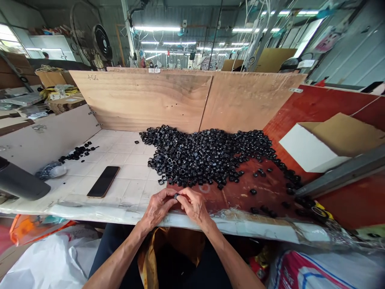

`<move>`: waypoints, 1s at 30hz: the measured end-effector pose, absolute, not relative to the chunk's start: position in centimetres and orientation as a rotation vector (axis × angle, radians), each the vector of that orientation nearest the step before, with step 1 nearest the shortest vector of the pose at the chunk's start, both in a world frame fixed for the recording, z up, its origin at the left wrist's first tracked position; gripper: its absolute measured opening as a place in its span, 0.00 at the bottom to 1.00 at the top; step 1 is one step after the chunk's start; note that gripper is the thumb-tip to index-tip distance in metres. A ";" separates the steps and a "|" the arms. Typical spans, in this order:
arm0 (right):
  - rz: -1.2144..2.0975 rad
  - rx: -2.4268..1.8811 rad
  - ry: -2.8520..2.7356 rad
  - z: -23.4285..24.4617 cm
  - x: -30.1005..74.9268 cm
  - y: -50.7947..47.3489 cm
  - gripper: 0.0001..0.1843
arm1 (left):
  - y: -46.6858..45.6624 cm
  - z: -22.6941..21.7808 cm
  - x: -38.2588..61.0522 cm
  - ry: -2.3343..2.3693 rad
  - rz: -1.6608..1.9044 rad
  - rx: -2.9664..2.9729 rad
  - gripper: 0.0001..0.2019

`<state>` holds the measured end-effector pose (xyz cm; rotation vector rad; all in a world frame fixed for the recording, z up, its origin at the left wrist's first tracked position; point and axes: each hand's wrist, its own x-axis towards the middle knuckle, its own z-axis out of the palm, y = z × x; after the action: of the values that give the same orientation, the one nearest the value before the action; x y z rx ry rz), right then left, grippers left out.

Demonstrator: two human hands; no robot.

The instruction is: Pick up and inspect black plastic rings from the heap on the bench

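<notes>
Black plastic rings, hundreds of small, glossy, ring-shaped parts, lie in a wide, low heap just ahead of the fingers, stretching to both sides. Far beyond the fingers, tall tan plywood boards stand as a back wall behind the heap. The heap rests across two surfaces: a pale, white tiled panel ahead and to the left of the fingers, and a shiny reddish-brown board ahead and to the right. Farther left of the fingers, a flat black smartphone lies on the tiled panel. Beyond it are a loose patch of black rings and a clear plastic bag of dark contents. Well to the right of the fingers, a white box with a tan cardboard top sits on the reddish-brown board, and stray rings dot the surface nearby.

Two bare hands meet at the near edge of the bench, just short of the heap. The left hand and the right hand curl inward, with their fingertips pressed close together. They pinch one small black ring, which the fingers mostly hide. Each ring looks light, stiff and smooth, so it may slip easily; its outer rim seems the best place to take hold.
</notes>
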<state>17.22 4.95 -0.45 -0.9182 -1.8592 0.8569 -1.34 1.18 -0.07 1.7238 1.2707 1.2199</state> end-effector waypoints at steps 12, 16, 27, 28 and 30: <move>1.128 -0.999 -1.618 0.3 17.3 -0.1 0.09 | -2.1 0.6 -0.3 1.181 1.212 1.452 0.07; 1.171 -1.152 -1.575 -0.1 16.6 -1.4 0.09 | -3.3 0.3 -0.6 1.256 1.178 1.746 0.08; 0.258 -1.339 -1.975 -1.7 19.4 7.3 0.17 | 3.7 2.1 -2.5 1.726 1.142 1.959 0.10; 0.201 -1.356 -2.020 -2.1 19.2 8.1 0.18 | 5.0 1.6 -2.3 1.732 1.134 2.016 0.12; 0.143 -1.387 -2.071 -2.8 18.8 8.9 0.16 | 6.7 0.7 -1.8 1.735 1.086 2.075 0.12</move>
<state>18.77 8.95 -2.76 -1.3874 -2.0712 0.1427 -1.83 6.73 0.67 2.0749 1.7347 1.0862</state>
